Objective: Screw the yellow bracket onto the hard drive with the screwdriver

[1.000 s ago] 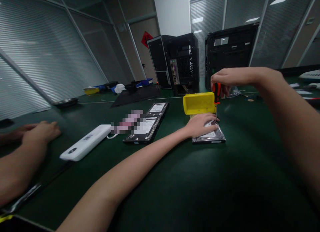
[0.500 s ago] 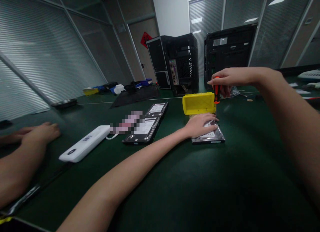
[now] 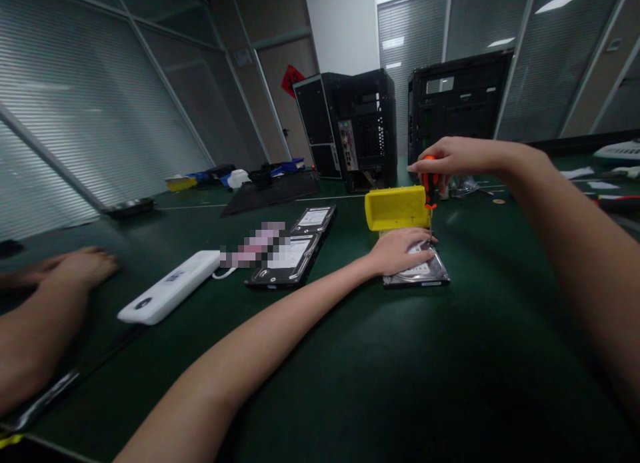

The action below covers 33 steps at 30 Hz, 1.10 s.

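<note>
One drive (image 3: 431,271) lies flat under the spread left hand (image 3: 401,248), seemingly steadied; the right hand (image 3: 445,159), grip clamped, holds a screwdriver (image 3: 430,190) upright, likely for straight pressure.

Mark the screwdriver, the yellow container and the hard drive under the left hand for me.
Screwdriver (image 3: 429,191): head view, on the handle.
Yellow container (image 3: 397,213): head view, on its wall.
Hard drive (image 3: 434,270): head view, on its uncovered top surface.
</note>
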Available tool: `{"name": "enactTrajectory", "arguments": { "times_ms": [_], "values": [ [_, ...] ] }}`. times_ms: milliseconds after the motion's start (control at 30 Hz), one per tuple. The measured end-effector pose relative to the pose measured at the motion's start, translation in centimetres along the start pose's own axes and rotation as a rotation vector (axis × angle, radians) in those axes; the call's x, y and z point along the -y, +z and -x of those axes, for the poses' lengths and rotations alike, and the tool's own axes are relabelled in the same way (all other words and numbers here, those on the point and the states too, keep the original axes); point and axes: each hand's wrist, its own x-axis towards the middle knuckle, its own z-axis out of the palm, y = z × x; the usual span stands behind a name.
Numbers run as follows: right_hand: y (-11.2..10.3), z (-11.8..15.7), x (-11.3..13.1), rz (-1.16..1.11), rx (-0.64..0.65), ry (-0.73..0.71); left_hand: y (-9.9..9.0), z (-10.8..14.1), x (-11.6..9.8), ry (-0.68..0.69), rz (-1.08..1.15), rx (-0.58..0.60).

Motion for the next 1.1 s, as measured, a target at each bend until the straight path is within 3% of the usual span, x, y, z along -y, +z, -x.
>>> {"name": "enactTrajectory", "arguments": {
  "times_ms": [300, 733, 900, 1100],
  "values": [
    [0.2, -0.7, -0.9, 0.215, -0.087, 0.012, 0.0, -0.1, -0.1, 0.003, 0.006, -0.011],
    [-0.1, -0.2, -0.7, -0.149, 0.042, 0.067, 0.1, -0.1, 0.1, 0.003, -0.014, -0.003],
    [-0.2, -0.4, -1.0, -0.188, 0.045, 0.013, 0.3, -0.1, 0.3, 0.006, -0.01, -0.023],
    [-0.2, -0.3, -0.6, -0.311, 0.137, -0.048, 0.2, -0.1, 0.1, 0.009, -0.004, -0.017]
  ]
}}
